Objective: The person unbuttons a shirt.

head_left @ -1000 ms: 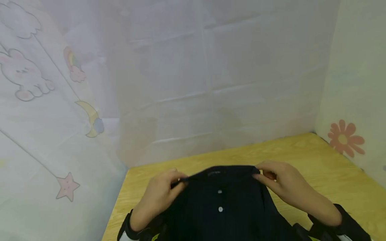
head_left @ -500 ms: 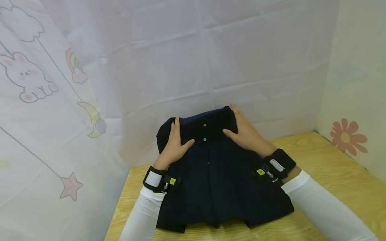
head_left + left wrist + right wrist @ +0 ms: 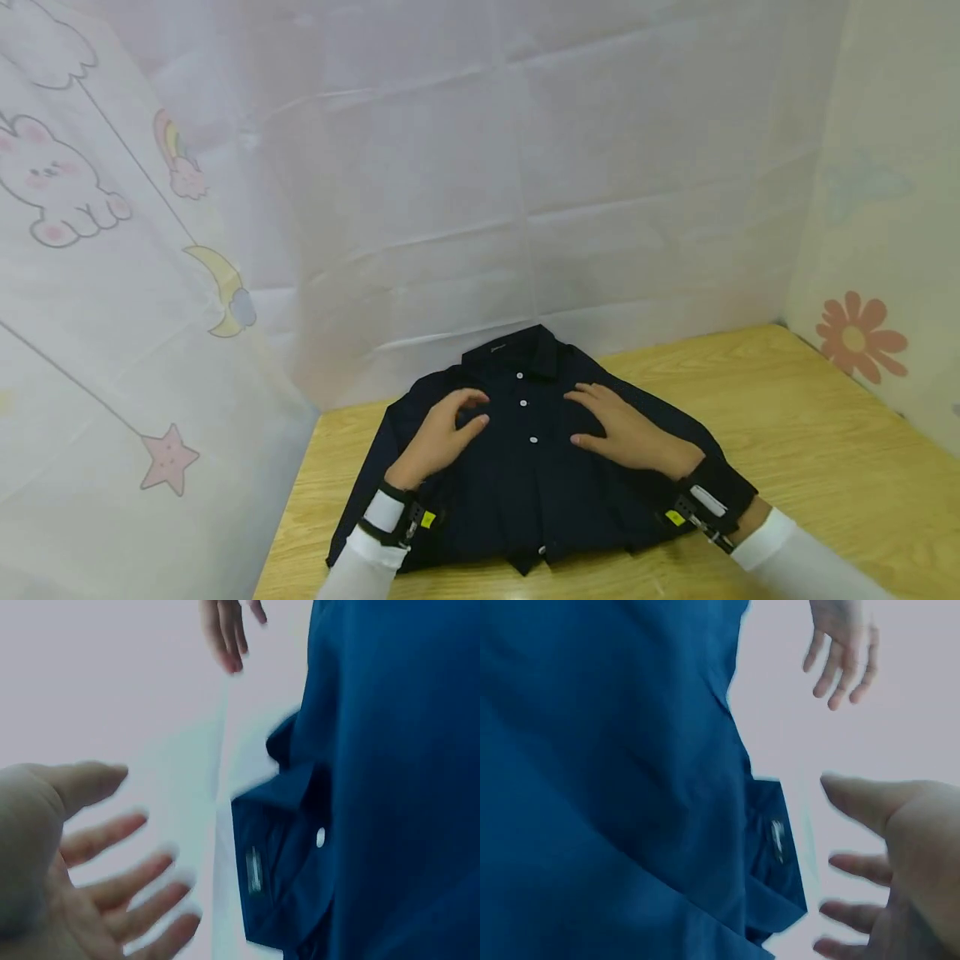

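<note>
A dark navy button-up shirt (image 3: pixel 498 487) lies front side up, its collar (image 3: pixel 549 360) toward the back wall. White buttons run down its middle. Over the left chest half of the picture hovers my left hand (image 3: pixel 441 432), thumb and fingers spread and bent a little. My right hand (image 3: pixel 628 432) is over the other half, thumb apart from the fingers. Neither hand grips cloth; both wrist views show a gap between the fingers (image 3: pixel 142 889) and the shirt. Inside the collar a small label (image 3: pixel 778 840) shows. The shirt's lower end is bunched or folded near the front.
The shirt rests on a yellow wood-grain table (image 3: pixel 780 417). Behind it hangs a creased pale sheet (image 3: pixel 480 183). Cartoon-printed cloth with a pink star (image 3: pixel 170 460) covers the left side, and a red flower (image 3: pixel 855 337) marks the right one.
Both hands first pinched the shirt's top edge near the front, then lifted it toward the back wall. Now the shirt has dropped flatter with its collar showing, and the hands are off it.
</note>
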Demonstrator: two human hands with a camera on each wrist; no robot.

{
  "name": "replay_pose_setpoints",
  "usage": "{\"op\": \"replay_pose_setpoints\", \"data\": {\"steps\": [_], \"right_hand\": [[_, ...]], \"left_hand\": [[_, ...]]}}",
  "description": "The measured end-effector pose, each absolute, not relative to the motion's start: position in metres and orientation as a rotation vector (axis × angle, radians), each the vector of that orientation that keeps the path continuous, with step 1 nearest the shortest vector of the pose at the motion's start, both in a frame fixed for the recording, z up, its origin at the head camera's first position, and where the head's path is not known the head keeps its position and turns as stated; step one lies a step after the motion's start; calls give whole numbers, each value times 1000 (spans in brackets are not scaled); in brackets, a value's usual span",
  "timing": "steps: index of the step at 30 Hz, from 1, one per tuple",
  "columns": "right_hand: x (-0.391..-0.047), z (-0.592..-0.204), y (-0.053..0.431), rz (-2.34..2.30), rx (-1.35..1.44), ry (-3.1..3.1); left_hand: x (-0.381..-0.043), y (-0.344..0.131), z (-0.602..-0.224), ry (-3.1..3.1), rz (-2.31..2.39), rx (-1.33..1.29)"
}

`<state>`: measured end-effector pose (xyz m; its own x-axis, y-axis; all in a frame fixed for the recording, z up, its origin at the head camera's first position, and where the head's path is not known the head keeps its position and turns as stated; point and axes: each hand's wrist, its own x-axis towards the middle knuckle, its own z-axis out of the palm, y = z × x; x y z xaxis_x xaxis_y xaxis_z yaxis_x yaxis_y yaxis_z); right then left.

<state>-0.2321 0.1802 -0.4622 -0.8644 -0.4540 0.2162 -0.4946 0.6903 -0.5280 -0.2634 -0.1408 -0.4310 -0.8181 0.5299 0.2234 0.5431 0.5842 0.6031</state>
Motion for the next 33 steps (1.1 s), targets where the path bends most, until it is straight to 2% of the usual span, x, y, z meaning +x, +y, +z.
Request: {"op": "replay_pose_setpoints", "data": {"steps": [3,7,11,14,20,27,29,33], "right_hand": [[-211,-468,178,957,954,-2891],[-186,-476,174,937,1125,-3036],[-171,-494,169,765,1150,-3073],[-169,-503,166,646,1124,-2963],[-171,-490,167,720,999,-2796],[-168,-502,169,740,1171,-3016],[-167,-503,171,783,1161,-3073],[-164,-495,177,899,1061,-3052]], "left_hand": [[-237,-136,-438,-2912,-950,-1174],[-208,-131,-456,-3204,-518,-1338],[-192,-129,-479,-3212,-241,-1307],[-189,-128,-487,-3108,-314,-1213],[-197,-133,-473,-3013,-745,-1026],[-192,-137,-485,-3261,-604,-1253],[-192,-141,-487,-3243,-671,-1317],[-196,-152,-483,-3105,-938,-1257]]}}
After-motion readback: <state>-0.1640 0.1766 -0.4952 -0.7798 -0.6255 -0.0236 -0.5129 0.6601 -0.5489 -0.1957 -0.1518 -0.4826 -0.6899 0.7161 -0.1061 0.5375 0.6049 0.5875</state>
